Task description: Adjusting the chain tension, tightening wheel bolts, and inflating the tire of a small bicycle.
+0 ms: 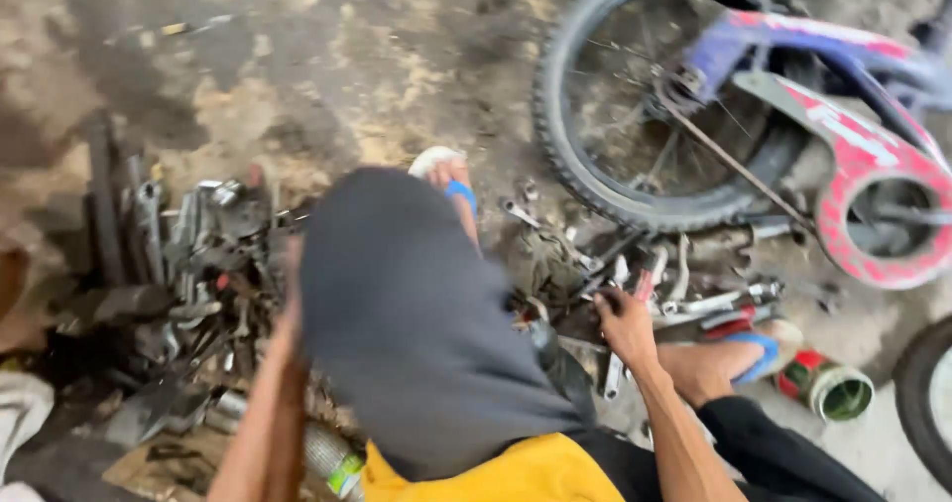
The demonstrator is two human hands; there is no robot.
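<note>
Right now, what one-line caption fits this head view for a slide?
Crouched person's right hand reaches into a pile of wrenches beside a small bicycle's wheel; left hand near scattered tools.

A small bicycle (793, 115) with a blue and pink frame lies on the dirty floor (327, 65) beyond the right hand, its knobby rear tyre (565, 145) nearest. A red-and-green can (828, 388) lies farther right, beside a blue-strapped sandal (759, 348).

Right hand (625, 325) among scattered tools (694, 299)
</note>
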